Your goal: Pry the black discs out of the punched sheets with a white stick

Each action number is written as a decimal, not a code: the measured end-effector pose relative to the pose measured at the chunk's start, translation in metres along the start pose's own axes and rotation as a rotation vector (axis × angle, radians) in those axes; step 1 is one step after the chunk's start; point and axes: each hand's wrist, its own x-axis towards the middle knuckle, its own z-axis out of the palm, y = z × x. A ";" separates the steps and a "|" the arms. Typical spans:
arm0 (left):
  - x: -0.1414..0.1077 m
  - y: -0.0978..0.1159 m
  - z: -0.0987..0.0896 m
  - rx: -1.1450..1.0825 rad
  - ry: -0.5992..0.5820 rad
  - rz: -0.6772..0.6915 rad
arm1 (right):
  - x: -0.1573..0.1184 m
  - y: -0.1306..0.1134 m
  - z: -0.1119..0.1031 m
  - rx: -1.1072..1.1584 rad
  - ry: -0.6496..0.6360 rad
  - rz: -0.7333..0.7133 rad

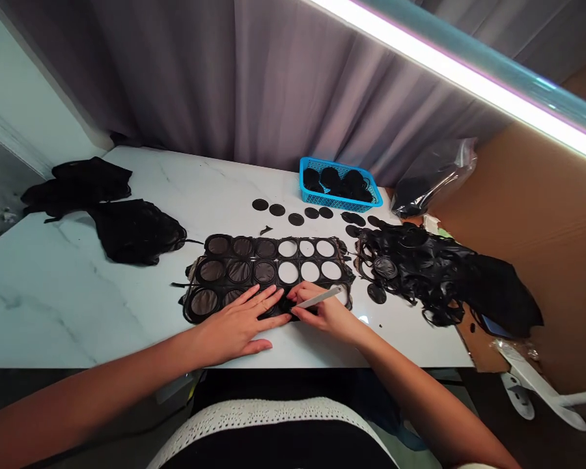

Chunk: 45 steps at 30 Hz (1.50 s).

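A black sheet (243, 270) with rows of round rings lies on the table in front of me. Some rings are filled with thin dark material; others toward the right show the white tabletop. My left hand (247, 319) lies flat with its fingers spread across the sheet's near row. Beside it, my right hand (322, 312) is closed on a slim silver tool (318, 298); whether it is a blade or tweezers cannot be made out. Its fingers touch the near row, where the tool's tip and the ring beneath are hidden. Loose black discs (296, 219) lie beyond the sheet.
A blue basket (340, 202) holding black round pieces stands at the back. Tangled black scraps (415, 267) heap up on the right, near a clear plastic bag (437, 176). Black cloth-like pieces (137, 231) lie at left. A bright tube lamp (449, 62) hangs overhead.
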 end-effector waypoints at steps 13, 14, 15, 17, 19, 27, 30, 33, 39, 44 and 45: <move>0.001 0.000 -0.002 0.009 -0.039 -0.008 | -0.003 0.000 0.013 -0.089 0.026 -0.044; 0.001 0.001 -0.002 0.007 -0.038 -0.010 | -0.004 -0.002 0.017 -0.150 0.027 -0.062; 0.001 0.001 -0.003 0.004 -0.038 -0.015 | -0.006 -0.003 0.020 -0.219 0.024 -0.084; 0.001 0.002 -0.003 -0.001 -0.040 -0.030 | -0.007 -0.002 0.019 -0.348 0.025 -0.113; 0.002 0.003 -0.004 -0.005 -0.037 -0.042 | -0.005 0.005 0.005 -0.434 0.142 -0.066; -0.014 0.005 -0.003 0.029 0.021 -0.040 | 0.031 0.009 -0.034 -0.263 0.398 0.140; -0.035 0.003 -0.003 0.066 0.043 -0.095 | 0.037 -0.008 0.000 -0.159 0.154 0.043; -0.051 0.001 -0.004 0.075 0.034 -0.114 | 0.038 -0.017 0.025 -0.094 0.025 -0.041; -0.055 0.002 -0.006 0.065 0.022 -0.114 | 0.036 -0.018 0.027 0.035 -0.084 -0.064; -0.054 0.004 -0.006 0.061 0.031 -0.118 | 0.036 -0.018 0.028 0.021 -0.107 -0.064; -0.055 0.004 -0.006 0.060 0.034 -0.117 | 0.037 -0.017 0.028 0.019 -0.109 -0.063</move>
